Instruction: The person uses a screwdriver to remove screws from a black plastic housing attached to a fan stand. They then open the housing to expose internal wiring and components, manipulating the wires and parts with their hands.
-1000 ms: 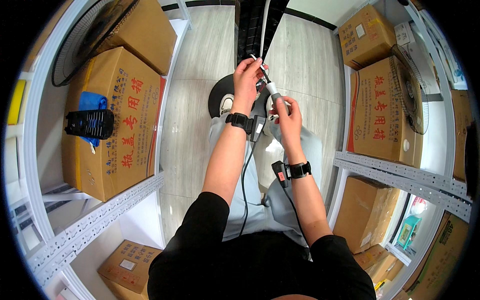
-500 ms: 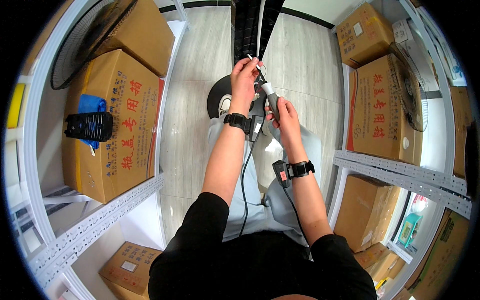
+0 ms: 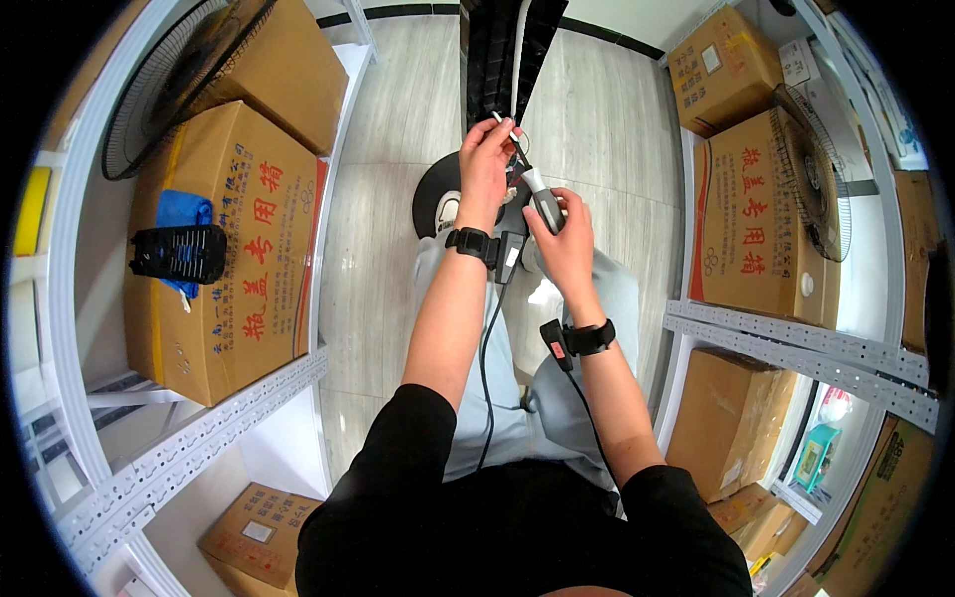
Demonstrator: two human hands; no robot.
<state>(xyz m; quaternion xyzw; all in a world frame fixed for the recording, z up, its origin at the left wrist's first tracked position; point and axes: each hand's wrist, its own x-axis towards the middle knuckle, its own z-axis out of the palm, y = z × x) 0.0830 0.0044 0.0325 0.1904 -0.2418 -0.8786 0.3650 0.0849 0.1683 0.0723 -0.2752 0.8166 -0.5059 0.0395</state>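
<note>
In my right hand is a screwdriver-like tool with a grey handle, a white collar and a thin dark shaft slanting up and left. My fingers and thumb are closed round the handle. My left hand pinches a thin, white-ended piece near the shaft's far end; whether it joins the shaft I cannot tell. Just beyond rises a tall black panel with a white cable running along it. Below my hands a round black base lies on the floor by my shoe.
Metal shelves flank me on both sides. Cardboard boxes fill them, with a wire fan guard at left and another fan guard at right. A black slotted part and blue cloth rest on the left box.
My right hand has shifted its grip round the handle, its fingers now higher and its wrist turned. The left hand stays almost in place, still pinching.
</note>
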